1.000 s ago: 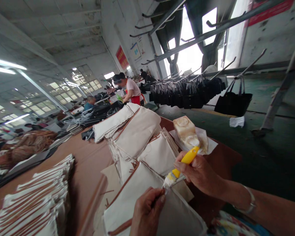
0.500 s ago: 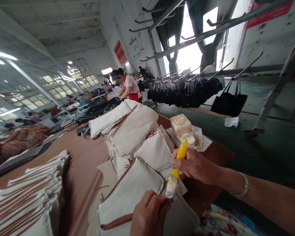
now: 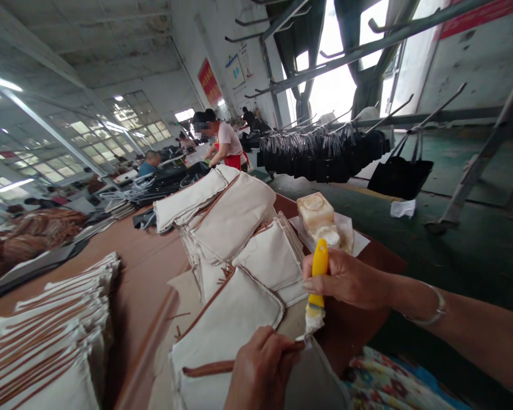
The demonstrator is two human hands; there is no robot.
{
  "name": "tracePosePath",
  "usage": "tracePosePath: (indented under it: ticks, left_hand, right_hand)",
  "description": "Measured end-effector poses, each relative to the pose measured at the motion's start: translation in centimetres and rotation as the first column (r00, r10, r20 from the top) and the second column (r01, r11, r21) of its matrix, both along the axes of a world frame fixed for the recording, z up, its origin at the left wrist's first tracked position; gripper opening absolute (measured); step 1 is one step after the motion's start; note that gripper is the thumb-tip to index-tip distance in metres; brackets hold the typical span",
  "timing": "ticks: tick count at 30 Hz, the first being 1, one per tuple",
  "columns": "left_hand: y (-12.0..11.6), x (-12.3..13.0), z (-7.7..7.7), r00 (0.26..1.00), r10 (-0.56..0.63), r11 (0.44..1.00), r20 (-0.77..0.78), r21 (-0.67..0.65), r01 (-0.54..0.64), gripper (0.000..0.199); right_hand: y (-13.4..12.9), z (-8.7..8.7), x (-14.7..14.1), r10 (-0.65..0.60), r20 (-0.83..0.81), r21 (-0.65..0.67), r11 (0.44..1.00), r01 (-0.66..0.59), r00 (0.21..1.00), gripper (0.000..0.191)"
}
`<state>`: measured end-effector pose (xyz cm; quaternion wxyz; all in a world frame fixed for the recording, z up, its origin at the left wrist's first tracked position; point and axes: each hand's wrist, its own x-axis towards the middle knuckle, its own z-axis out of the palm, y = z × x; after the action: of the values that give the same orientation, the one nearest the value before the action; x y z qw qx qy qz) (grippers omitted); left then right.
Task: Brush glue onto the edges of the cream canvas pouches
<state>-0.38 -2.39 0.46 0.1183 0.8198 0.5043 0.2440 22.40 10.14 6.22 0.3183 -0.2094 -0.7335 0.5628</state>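
My right hand (image 3: 346, 279) grips the yellow handle of a brush (image 3: 319, 273), whose bristles are coated in white paste and point down at the edge of a cream piece. My left hand (image 3: 263, 367) is closed on a brown strip (image 3: 209, 369) that lies across a cream fabric piece (image 3: 235, 307). The strip's far end shows just past my fingers, close below the bristles. Beyond my right hand, a plastic container (image 3: 315, 213) with white paste at its opening rests on a white sheet (image 3: 361, 244).
More cream pieces (image 3: 235, 219) are piled ahead on the brown table (image 3: 141, 285). A row of brown-edged cream pieces (image 3: 55, 336) lies at the left. Black bags (image 3: 320, 156) hang on a rack beyond the table. A person in a red apron (image 3: 228, 145) leans over farther back.
The brush and my right hand have moved slightly right, and the bristles have come away from my left fingers. My left hand has shifted slightly, with the strip still held.
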Motion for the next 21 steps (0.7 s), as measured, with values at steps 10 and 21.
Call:
tracePosePath:
  ticks: [10, 21]
  left_hand:
    - [0.1, 0.4, 0.2, 1.0, -0.004, 0.998, -0.001, -0.058, 0.004, 0.016]
    - [-1.8, -1.0, -3.2, 0.962, 0.241, 0.969, -0.131, 0.088, -0.231, 0.05]
  right_hand:
    - [0.1, 0.5, -0.4, 0.144, 0.076, 0.113, 0.982, -0.152, 0.987, 0.018]
    - [-0.2, -1.2, 0.1, -0.137, 0.065, -0.072, 0.987, 0.142, 0.988, 0.023]
